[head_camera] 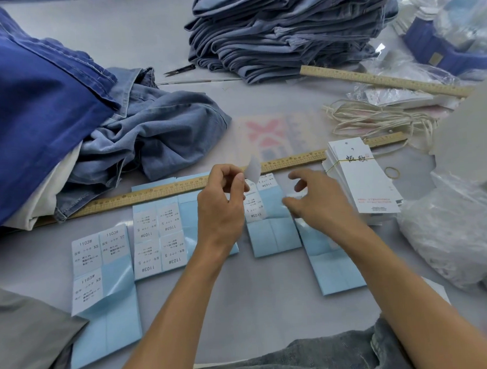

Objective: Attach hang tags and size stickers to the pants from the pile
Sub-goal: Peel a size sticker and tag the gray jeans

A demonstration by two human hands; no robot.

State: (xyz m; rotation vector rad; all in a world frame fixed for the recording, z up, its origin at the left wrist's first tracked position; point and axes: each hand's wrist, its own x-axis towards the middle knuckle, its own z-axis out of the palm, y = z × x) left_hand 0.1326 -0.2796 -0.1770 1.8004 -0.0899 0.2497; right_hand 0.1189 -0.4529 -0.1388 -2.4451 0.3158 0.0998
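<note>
Left hand (221, 205) pinches peeled size sticker (253, 169) at fingertips; right hand (316, 197) fingers loose, holding nothing. Hang tags (360, 178) beside right fingers still bundled; pants stack (285, 27) beyond fingers awaits, approx. early stage.

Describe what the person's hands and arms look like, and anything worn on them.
Both forearms are bare as far as the picture shows: no sleeves, gloves, watch, rings or bracelets are visible. The left hand and right hand are uncovered, with short, unpainted fingernails where they show. The arms enter from the bottom edge.
</note>
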